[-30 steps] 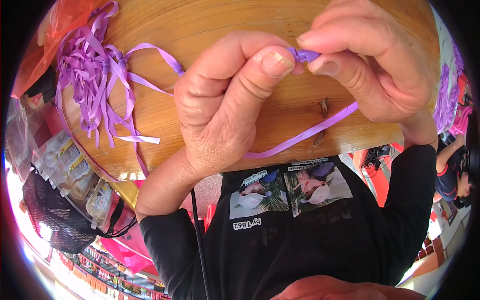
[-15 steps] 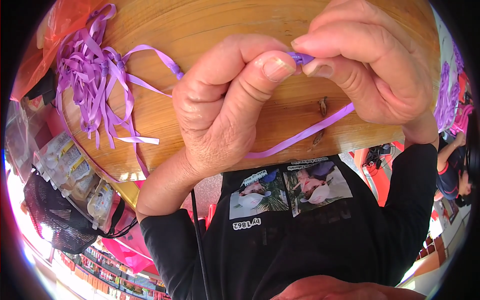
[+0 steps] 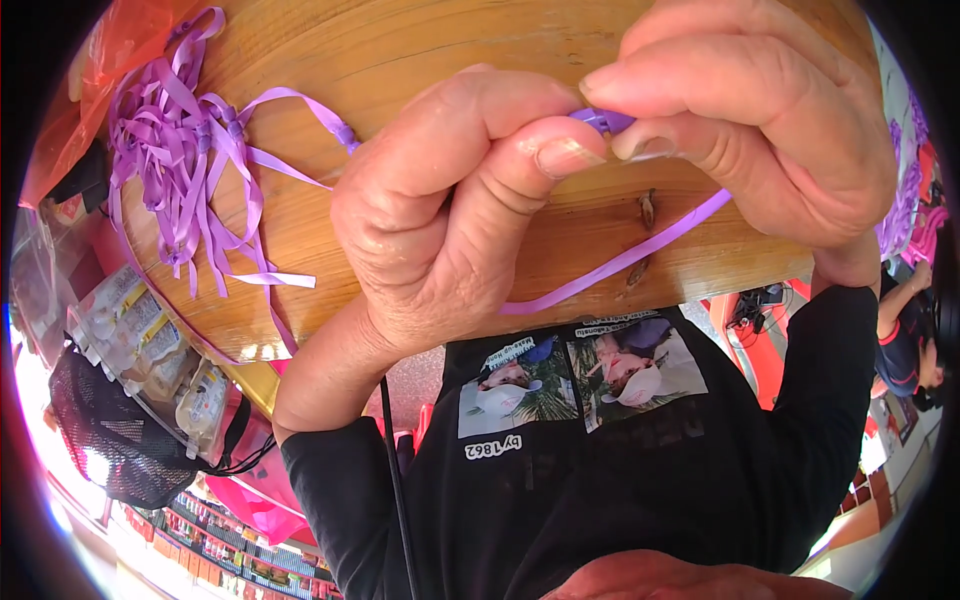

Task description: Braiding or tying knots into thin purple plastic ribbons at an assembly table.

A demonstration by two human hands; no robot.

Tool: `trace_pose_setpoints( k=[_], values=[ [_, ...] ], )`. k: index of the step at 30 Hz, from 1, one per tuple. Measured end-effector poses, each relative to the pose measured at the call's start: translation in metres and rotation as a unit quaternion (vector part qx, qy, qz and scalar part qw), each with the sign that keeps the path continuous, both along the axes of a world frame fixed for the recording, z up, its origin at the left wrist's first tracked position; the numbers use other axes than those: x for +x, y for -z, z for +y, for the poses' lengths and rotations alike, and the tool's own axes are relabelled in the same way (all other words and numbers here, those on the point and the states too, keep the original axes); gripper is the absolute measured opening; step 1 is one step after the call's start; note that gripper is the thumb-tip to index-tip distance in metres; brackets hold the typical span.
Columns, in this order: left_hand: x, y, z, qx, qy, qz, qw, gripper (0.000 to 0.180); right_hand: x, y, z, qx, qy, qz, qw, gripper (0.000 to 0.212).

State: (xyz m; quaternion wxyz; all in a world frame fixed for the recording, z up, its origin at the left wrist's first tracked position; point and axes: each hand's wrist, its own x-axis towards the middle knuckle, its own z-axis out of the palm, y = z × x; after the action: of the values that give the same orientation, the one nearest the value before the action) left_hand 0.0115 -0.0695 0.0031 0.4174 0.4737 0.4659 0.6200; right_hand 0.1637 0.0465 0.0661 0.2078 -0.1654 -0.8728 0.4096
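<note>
Between my hands is a small purple plastic buckle (image 3: 604,121) with a light purple ribbon (image 3: 625,258) looping below from one hand to the other. My left hand (image 3: 440,190) pinches the buckle's left end between thumb and forefinger. On its other side, my right hand (image 3: 760,130) has thumb and forefinger closed around the right end. Fingers cover part of the buckle, so how its pieces fit together cannot be made out. To the left lies a tangled heap of purple ribbons (image 3: 165,150) with similar small clips; one strand runs behind my left hand.
Under my hands is a wooden table (image 3: 400,40) with a curved near edge. A red plastic bag (image 3: 110,90) sits at its far left. Left of the edge are a plastic package (image 3: 140,320) and a black mesh bag (image 3: 120,420). Another person (image 3: 905,330) is at far right.
My right hand has shifted slightly to the right and its fingertips sit a little further along the buckle, leaving more of it showing. My left hand has tilted slightly.
</note>
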Motion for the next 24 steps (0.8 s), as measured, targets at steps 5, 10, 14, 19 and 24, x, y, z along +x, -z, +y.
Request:
trace_pose_setpoints(
  k=[5,10,14,19,24],
  values=[
    [-0.004,0.0,-0.004,-0.002,-0.016,0.029,0.999,0.02,0.006,0.004,0.006,-0.008,-0.034,-0.02,0.999,0.016],
    [-0.004,-0.004,0.0,0.012,-0.014,0.084,0.996,0.019,0.013,-0.004,0.007,-0.009,-0.047,-0.049,0.998,0.015],
    [-0.006,-0.007,-0.001,0.019,-0.002,0.19,0.982,0.019,0.003,-0.003,0.009,-0.017,-0.068,-0.067,0.995,0.015],
    [-0.009,-0.004,-0.001,0.063,0.011,0.242,0.968,0.022,0.006,-0.009,0.008,-0.03,-0.094,-0.09,0.991,0.014],
    [-0.009,-0.005,-0.003,0.043,0.042,0.241,0.969,0.026,0.002,-0.013,0.008,-0.043,-0.119,-0.115,0.985,0.015]
  ],
)
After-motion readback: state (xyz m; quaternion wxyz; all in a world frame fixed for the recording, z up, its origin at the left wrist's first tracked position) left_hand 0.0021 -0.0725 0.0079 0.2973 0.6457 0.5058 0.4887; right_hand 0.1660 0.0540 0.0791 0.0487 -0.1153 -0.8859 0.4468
